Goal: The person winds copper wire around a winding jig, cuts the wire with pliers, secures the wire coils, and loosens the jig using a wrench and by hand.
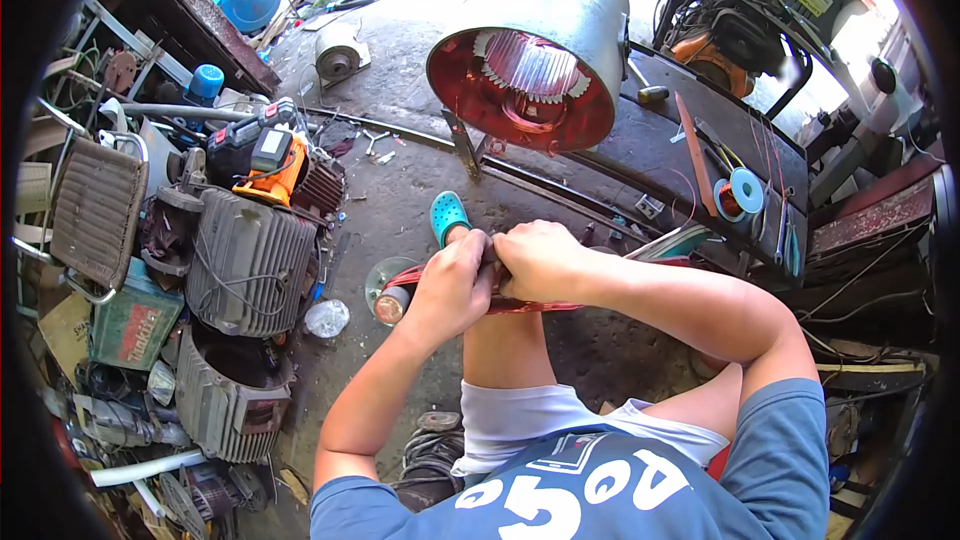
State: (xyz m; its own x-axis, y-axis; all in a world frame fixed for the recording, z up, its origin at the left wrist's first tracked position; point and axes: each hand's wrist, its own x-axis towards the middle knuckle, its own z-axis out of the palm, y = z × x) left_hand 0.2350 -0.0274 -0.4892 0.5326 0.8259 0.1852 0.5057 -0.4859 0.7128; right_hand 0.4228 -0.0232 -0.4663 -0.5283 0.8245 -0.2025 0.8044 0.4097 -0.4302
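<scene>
My left hand [452,285] and my right hand [540,258] meet in front of my knees, fingers closed. Between them is a small dark piece, mostly covered by the fingers, so its kind cannot be made out. Red winding wire [405,278] runs beside my left hand, and more of it passes below my right hand. Just left of my left hand is a round, bottle-like end [389,306]. Beyond the hands, a large motor housing [590,35] lies tilted with its open end toward me, showing white slot liners and copper winding inside.
At right, a dark workbench [640,100] carries a wire spool [741,192], a red-brown strip [694,155] and a hammer [653,95]. Finned motor casings [250,260], an orange tool [280,165] and a green box [135,320] crowd the left. A plastic bag [326,319] lies on the floor.
</scene>
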